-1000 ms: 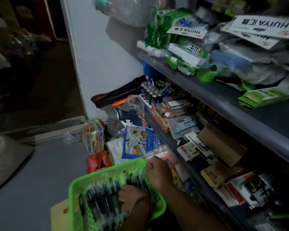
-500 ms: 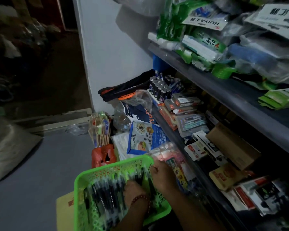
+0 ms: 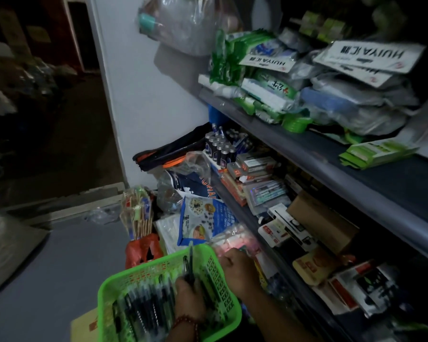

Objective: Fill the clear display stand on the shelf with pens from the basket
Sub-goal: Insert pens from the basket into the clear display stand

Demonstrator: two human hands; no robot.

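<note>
Barely begun — your left hand pinches at least 1 pen over the green basket, packed with pens; your right hand curls at its rim, grip unclear — I can't pick out the stand.

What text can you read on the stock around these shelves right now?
"HUIYA", upside down, with Chinese characters: large white card on the upper shelf.
"HUIYA", upside down: smaller white card left of it.
Blue bag, green packs, lower-shelf boxes: too blurred to read.
</note>
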